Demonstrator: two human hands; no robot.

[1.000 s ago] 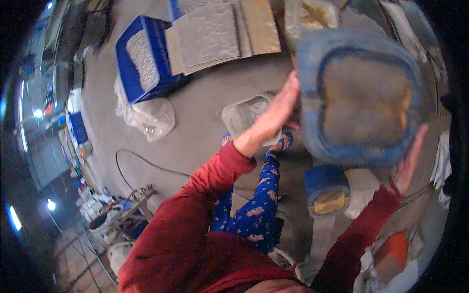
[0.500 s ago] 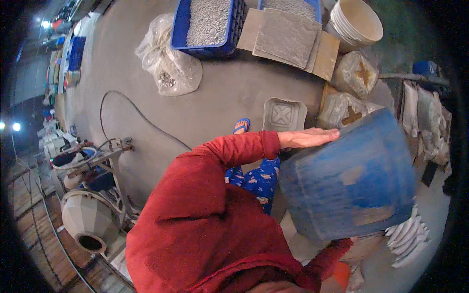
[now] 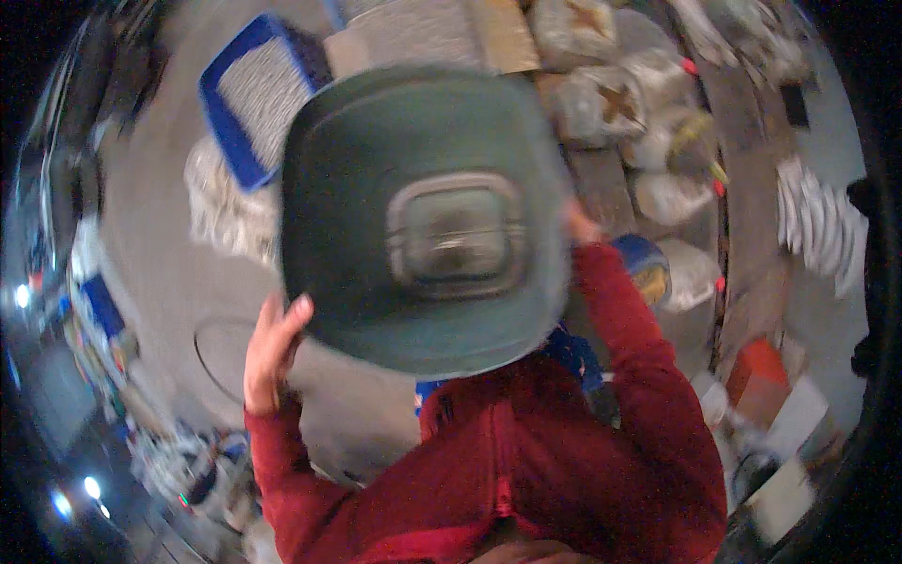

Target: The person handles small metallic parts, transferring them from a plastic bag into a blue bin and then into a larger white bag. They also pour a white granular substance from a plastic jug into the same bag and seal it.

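Dark green, broad and square-mouthed, the tub (image 3: pixel 343 240) is up in front of my chest, between my two hands, its open mouth facing up at me and a raised square ring showing on its bottom. Left hand (image 3: pixel 271 355) is unfurled at the near-left corner, thumb up by the rim; blur keeps me from telling how firmly it bears. Right hand (image 3: pixel 581 226) sits against the far side wall, fingers mostly hidden, so I can't tell how they're closed.

Handling it well, I'd say, means palms set opposite each other, pressing evenly, because a wide tub like this could twist if one side carries more. Left palm wants fuller contact under that corner. Elbows close, too, with the weight near my belly.

And plenty to keep clear of: the blue crate (image 3: pixel 222 122) of pale pellets ahead on the left, the clear plastic bag (image 3: pixel 224 202) beside it, and the blue bucket (image 3: pixel 637 254) just past my right forearm. Smooth turns, no jerks!
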